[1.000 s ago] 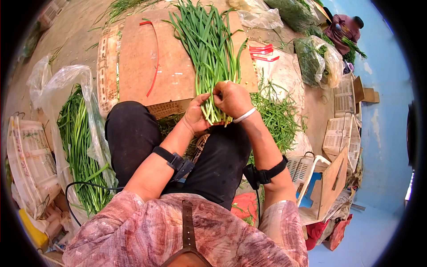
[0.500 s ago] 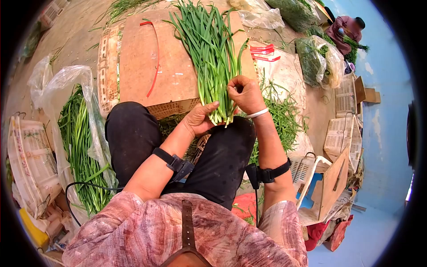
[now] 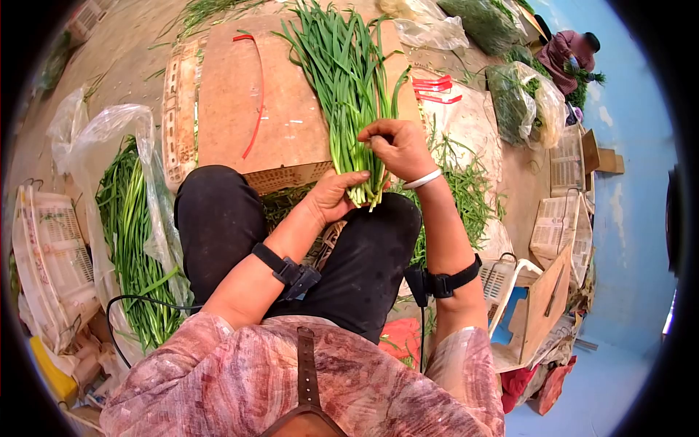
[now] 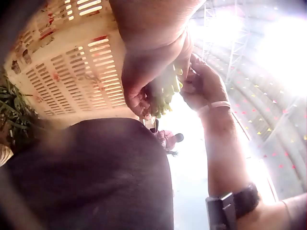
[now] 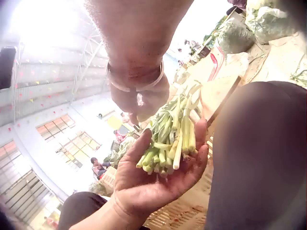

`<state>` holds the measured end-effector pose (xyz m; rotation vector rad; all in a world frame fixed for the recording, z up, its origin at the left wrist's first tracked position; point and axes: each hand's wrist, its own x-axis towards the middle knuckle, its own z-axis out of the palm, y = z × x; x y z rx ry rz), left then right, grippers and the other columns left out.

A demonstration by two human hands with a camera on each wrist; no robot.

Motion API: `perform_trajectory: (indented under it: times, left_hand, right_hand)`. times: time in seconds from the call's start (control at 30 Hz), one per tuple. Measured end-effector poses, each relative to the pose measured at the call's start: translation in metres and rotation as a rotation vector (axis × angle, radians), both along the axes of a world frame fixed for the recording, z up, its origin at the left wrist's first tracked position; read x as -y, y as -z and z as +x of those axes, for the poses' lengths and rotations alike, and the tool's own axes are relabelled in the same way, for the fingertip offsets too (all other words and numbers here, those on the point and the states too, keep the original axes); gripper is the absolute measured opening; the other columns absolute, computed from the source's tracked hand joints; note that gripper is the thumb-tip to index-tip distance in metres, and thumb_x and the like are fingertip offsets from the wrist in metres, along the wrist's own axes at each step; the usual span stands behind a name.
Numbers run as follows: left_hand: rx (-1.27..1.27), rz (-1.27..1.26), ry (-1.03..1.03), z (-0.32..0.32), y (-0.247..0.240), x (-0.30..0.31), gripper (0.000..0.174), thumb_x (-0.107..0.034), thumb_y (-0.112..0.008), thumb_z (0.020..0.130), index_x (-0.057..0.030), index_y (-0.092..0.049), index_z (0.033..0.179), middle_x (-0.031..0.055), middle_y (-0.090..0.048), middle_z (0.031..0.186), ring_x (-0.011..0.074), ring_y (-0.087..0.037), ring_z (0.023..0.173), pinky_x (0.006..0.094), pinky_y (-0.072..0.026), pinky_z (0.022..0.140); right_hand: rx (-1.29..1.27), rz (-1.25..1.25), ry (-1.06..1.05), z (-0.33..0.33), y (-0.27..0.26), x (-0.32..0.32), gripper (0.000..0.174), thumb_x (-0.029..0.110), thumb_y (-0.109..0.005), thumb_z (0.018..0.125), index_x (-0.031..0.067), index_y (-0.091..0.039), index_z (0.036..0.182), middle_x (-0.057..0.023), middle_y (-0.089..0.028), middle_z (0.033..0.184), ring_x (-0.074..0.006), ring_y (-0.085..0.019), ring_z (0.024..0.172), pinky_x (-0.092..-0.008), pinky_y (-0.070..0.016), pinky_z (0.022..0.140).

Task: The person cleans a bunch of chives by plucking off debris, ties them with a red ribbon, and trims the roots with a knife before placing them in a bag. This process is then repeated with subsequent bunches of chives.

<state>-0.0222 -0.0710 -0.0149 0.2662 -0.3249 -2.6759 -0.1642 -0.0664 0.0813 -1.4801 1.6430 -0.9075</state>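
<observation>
Green, long-leaved chive bundle (image 3: pixel 348 87): we are cupping its pale cut ends in our left hand (image 3: pixel 331 198) so they sit level, while our right hand (image 3: pixel 397 146) is pinching stalks.

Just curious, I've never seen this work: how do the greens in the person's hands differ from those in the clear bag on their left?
The held bunch lies bare on brown cardboard; the bagged greens sit inside clear plastic. The left hand cups the bunch's pale ends while the right hand pinches its stalks; nothing touches the bagged greens. Both are long, thin green stalks.
</observation>
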Motion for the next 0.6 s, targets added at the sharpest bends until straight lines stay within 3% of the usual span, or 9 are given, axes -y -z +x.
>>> perform_trajectory:
  times: [0.03,0.07,0.1,0.17,0.2,0.4,0.6]
  left_hand:
    - [0.03,-0.02,-0.001,0.001,0.0,0.001,0.04,-0.006,-0.058,0.081,-0.0005,-0.044,0.118,0.0175,-0.058,0.105,0.0307,-0.059,0.097,0.0411,-0.0514,0.08]
    - [0.06,-0.039,-0.002,0.001,0.0,0.001,0.039,-0.006,-0.059,0.081,-0.0009,-0.046,0.117,0.0165,-0.059,0.103,0.0294,-0.061,0.094,0.0407,-0.0522,0.078]
    - [0.059,-0.038,-0.002,0.001,-0.003,0.0,0.039,-0.006,-0.059,0.081,-0.0009,-0.046,0.117,0.0165,-0.059,0.103,0.0294,-0.061,0.094,0.0407,-0.0522,0.078]
    - [0.154,-0.05,-0.034,0.002,-0.008,0.0,0.037,-0.004,-0.061,0.079,-0.0012,-0.048,0.113,0.0131,-0.061,0.097,0.0255,-0.062,0.087,0.038,-0.0531,0.074]
    - [0.154,-0.048,-0.037,0.002,-0.011,0.0,0.037,-0.004,-0.061,0.079,-0.0012,-0.048,0.113,0.0131,-0.061,0.097,0.0255,-0.062,0.087,0.038,-0.0531,0.074]
    - [0.3,-0.13,-0.03,0.003,-0.02,0.003,0.04,0.002,-0.062,0.075,-0.003,-0.048,0.111,0.0077,-0.059,0.096,0.0208,-0.062,0.084,0.0336,-0.0531,0.07]
    - [0.366,-0.276,-0.017,0.003,-0.022,0.005,0.049,0.003,-0.064,0.069,-0.0034,-0.047,0.115,0.0055,-0.058,0.102,0.018,-0.058,0.094,0.0309,-0.0502,0.077]
  right_hand:
    - [-0.197,-0.021,-0.043,0.005,-0.006,0.002,0.015,0.004,-0.052,0.076,0.0009,-0.066,0.082,-0.003,-0.056,0.06,-0.0061,-0.048,0.051,-0.0212,-0.0407,0.049]
    - [-0.31,-0.038,-0.072,0.009,-0.011,0.003,0.015,0.007,-0.055,0.075,0.0021,-0.066,0.084,-0.0082,-0.058,0.063,-0.0143,-0.054,0.054,-0.0276,-0.0449,0.054]
    - [-0.311,-0.037,-0.073,0.009,-0.007,0.004,0.015,0.007,-0.055,0.075,0.0021,-0.066,0.084,-0.0082,-0.058,0.063,-0.0143,-0.054,0.054,-0.0276,-0.0449,0.054]
    - [-0.636,-0.248,-0.151,0.005,0.01,0.009,0.013,0.012,-0.059,0.07,0.0047,-0.066,0.078,-0.0169,-0.06,0.07,-0.0309,-0.06,0.064,-0.0384,-0.0483,0.059]
    - [-0.694,-0.232,-0.195,0.005,0.013,0.011,0.01,0.012,-0.058,0.07,0.0047,-0.064,0.073,-0.0166,-0.059,0.071,-0.0331,-0.06,0.067,-0.0401,-0.0489,0.06]
    - [-0.902,-0.21,-0.235,0.014,0.008,0.006,0.008,0.011,-0.054,0.07,0.0058,-0.06,0.069,-0.0141,-0.057,0.071,-0.0316,-0.061,0.066,-0.0401,-0.0493,0.057]
    - [-1.042,-0.195,-0.26,0.023,0.006,0.006,0.006,0.013,-0.056,0.07,0.0073,-0.058,0.071,-0.012,-0.057,0.07,-0.0283,-0.062,0.064,-0.0387,-0.0493,0.053]
